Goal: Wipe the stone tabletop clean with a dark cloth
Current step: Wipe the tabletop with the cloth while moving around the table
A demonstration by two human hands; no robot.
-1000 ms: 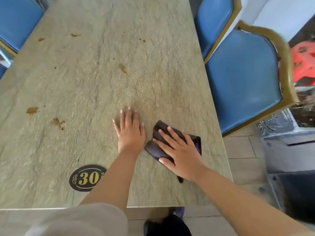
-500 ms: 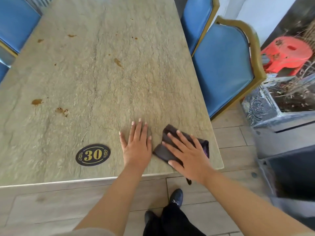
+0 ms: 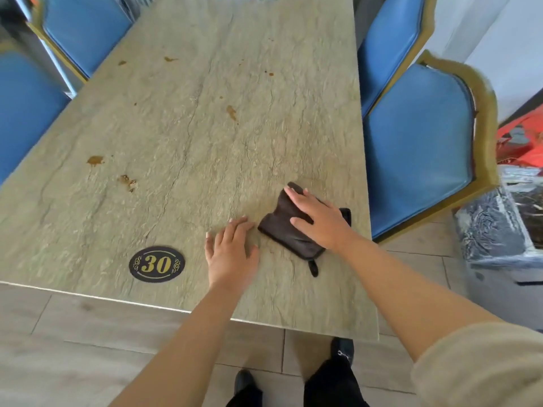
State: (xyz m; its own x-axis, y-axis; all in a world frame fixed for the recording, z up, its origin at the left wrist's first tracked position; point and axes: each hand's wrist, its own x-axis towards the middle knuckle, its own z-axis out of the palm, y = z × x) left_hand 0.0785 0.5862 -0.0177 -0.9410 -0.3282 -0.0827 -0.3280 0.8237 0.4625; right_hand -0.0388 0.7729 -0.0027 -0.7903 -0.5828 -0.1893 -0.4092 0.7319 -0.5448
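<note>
Fingers (image 3: 296, 193) of the right hand (image 3: 318, 220) lie extended and flat, pressed down on top of the dark cloth (image 3: 283, 227); they do not curl around it. The cloth is folded and lies on the stone tabletop (image 3: 205, 136) at lower right of centre, near the table's right edge, with a small loop tag sticking out at its lower corner. The left hand (image 3: 230, 252) rests palm down on bare stone just left of the cloth, fingers spread and straight, holding nothing; its fingertips come close to the cloth's left edge, and contact cannot be confirmed.

Brown stains (image 3: 95, 160) mark the tabletop at centre left, with further spots toward the upper centre. A black oval plaque (image 3: 157, 263) bearing a gold "30" sits on the stone, lower left of the left hand. Blue padded chairs (image 3: 417, 148) with gold frames stand along the right side and at upper left of the frame.
</note>
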